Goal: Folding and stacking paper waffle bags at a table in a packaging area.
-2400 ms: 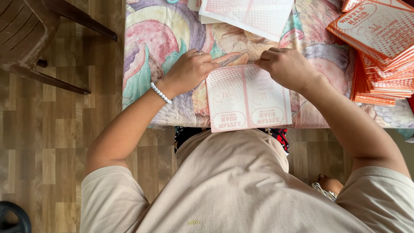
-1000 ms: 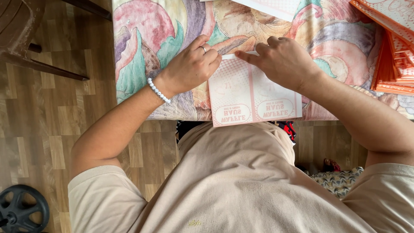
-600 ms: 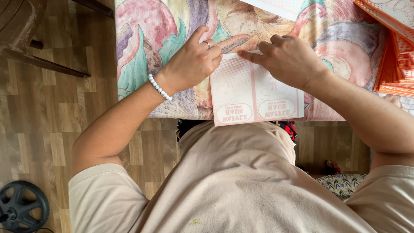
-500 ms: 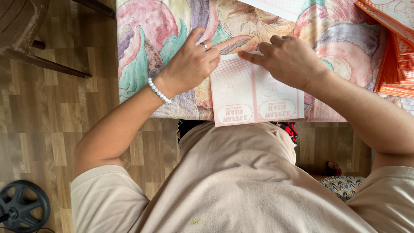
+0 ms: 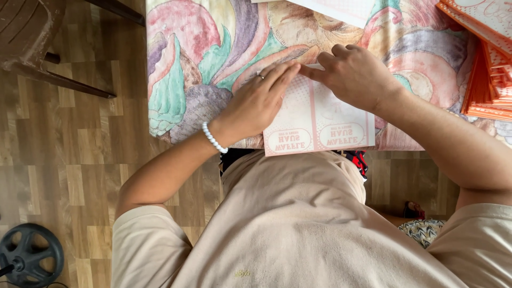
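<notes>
Printed paper sheet (image 5: 330,120): lies flat at the worktop's near edge, folded along a centre crease | worktop (image 5: 202,58): covered by a swirly pastel cloth | orange paper stack (image 5: 488,64): far right, well apart | left hand (image 5: 258,101): flat, fingers extended, pressing the sheet's left half | right hand (image 5: 354,74): fingers curled on the sheet's top edge, grip closed loosely.

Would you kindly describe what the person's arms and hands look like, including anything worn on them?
Both arms are bare below short beige sleeves. The left hand has a thin ring on one finger and a white beaded bracelet at the wrist. The right hand shows no jewellery.
</notes>
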